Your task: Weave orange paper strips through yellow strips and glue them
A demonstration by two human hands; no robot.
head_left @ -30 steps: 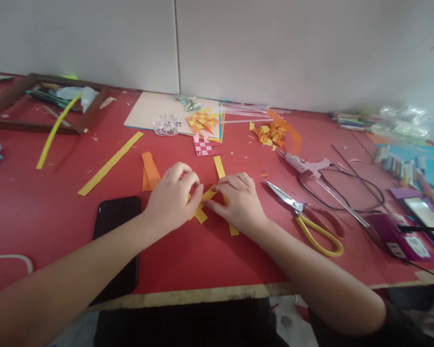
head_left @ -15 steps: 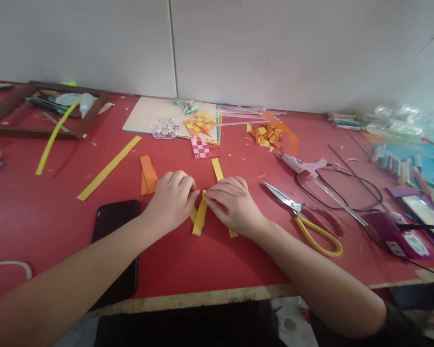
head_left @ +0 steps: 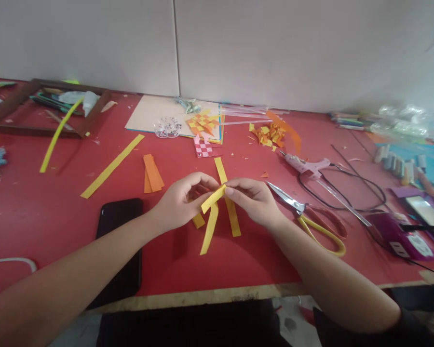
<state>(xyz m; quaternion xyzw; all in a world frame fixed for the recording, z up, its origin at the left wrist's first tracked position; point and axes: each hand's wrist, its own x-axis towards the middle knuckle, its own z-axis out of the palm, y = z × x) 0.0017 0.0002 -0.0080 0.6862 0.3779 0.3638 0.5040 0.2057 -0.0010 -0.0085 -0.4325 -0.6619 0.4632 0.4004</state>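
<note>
Between my two hands is a folded yellow paper strip [head_left: 213, 198], raised a little above the red table. My left hand [head_left: 183, 200] pinches it from the left, its fingertips partly behind the paper. The thumb and fingers of my right hand [head_left: 253, 200] close on the strip's upper right end. Below hangs or lies another yellow length [head_left: 209, 231]; whether it is joined to the held strip I cannot tell. A straight yellow strip [head_left: 232, 214] lies flat beneath my hands, and a shorter yellow piece [head_left: 198, 220] shows under my left hand. Orange strips [head_left: 152, 173] lie left of it.
Scissors [head_left: 300, 212] and a pink glue gun [head_left: 305, 166] with its cord lie to the right. A black phone [head_left: 121, 250] is under my left forearm. Woven paper fish [head_left: 203, 146], paper scraps [head_left: 271, 135] and a wooden frame [head_left: 29, 130] are farther back.
Both hands have lifted the folded yellow strip off the table and turned it, so one end now points lower left. More of the straight strip underneath is uncovered. The view shifted slightly.
</note>
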